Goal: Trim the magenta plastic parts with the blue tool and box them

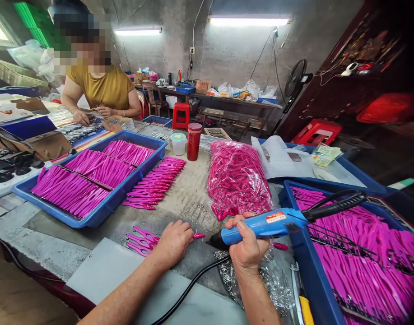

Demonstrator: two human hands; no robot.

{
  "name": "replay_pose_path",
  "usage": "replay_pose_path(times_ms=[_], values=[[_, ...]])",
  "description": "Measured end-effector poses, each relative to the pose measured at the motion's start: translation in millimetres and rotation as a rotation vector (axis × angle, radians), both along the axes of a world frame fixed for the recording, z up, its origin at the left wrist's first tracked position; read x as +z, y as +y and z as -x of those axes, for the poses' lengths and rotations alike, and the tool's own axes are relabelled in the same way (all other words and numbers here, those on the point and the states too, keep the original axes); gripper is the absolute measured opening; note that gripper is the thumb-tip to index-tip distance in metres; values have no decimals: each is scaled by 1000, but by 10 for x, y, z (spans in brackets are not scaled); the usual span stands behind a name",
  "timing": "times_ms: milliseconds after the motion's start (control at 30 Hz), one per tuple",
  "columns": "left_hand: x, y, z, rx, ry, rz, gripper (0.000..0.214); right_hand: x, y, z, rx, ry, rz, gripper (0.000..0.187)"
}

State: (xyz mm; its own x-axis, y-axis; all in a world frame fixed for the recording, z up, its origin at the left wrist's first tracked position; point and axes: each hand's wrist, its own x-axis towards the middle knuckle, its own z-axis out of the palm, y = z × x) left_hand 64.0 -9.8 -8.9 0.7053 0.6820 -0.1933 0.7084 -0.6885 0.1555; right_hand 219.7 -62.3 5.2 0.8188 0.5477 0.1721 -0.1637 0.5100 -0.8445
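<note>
My right hand is wrapped round a blue electric hand tool, its dark tip pointing left at a small magenta plastic piece. That piece pokes out from under the fingers of my left hand, which presses down on it on the grey table. A few more magenta pieces lie just left of my left hand. The tool's black cord runs back toward me.
A blue tray of magenta pieces sits at left, with a row of them beside it. A clear bag of pink parts lies centre, another blue tray at right. A red bottle and cup stand behind. A person in a yellow shirt works opposite.
</note>
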Motion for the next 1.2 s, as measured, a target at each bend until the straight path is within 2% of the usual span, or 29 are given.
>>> replay_pose_path(times_ms=[267, 633, 1200], values=[[-30, -21, -18, 49, 6, 20, 23, 12, 30, 31, -3, -7, 3, 33], [-64, -54, -39, 64, -10, 19, 24, 153, 177, 207, 98, -125, -17, 30], [-93, -66, -49, 78, -41, 48, 21, 95, 282, 256, 130, -169, 9, 32]])
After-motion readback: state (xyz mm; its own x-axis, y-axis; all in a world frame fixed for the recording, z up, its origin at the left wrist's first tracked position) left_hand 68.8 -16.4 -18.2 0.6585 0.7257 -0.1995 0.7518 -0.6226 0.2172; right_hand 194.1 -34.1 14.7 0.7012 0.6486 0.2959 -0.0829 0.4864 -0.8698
